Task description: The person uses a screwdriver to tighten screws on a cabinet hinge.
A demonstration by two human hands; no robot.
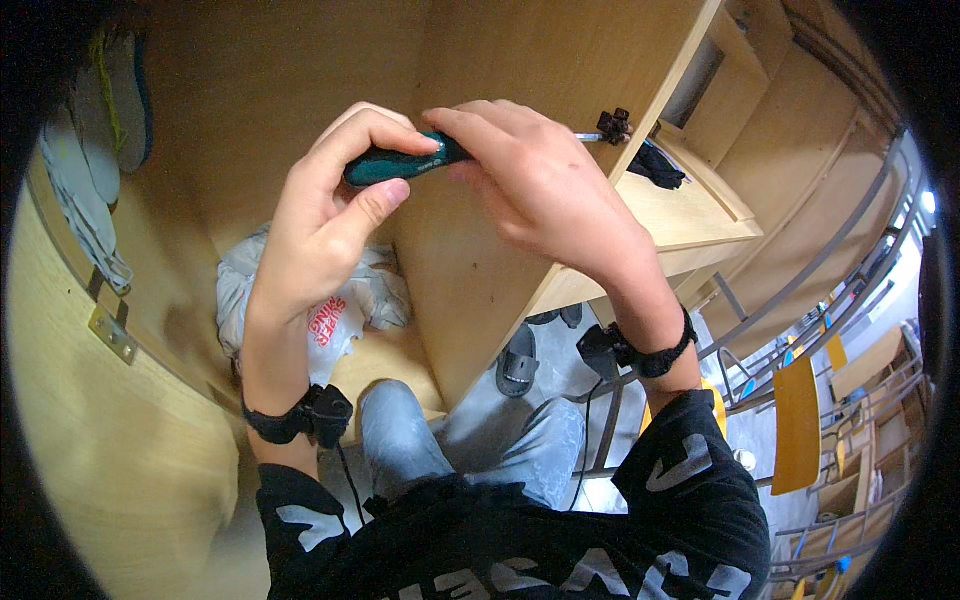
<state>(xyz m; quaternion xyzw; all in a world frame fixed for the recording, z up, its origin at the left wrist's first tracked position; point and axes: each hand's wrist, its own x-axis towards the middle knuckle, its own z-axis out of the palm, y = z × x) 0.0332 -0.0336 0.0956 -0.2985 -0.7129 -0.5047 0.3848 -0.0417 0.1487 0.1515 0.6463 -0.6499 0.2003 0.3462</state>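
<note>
A screwdriver with a dark green and black handle (390, 170) is held roughly level, pointing right. My left hand (325, 210) is closed around the handle's rear end, its thumb below and fingers above. My right hand (545, 175) wraps over the handle's front part and hides most of the shaft. Past its knuckles a short length of bright metal shaft (590, 137) shows. The shaft leads to a small black fitting (614, 126) at the edge of the upright wooden panel (540, 60). Whether the tip sits in a screw cannot be made out.
A white plastic bag (335, 325) lies on the cabinet floor. At left, light shoes (90, 170) stand inside, near a cabinet door with a metal hinge (112, 333). A black cloth item (655, 165) rests on the right shelf (680, 215). Grey slippers (517, 362) and yellow chairs (797, 425) are beyond.
</note>
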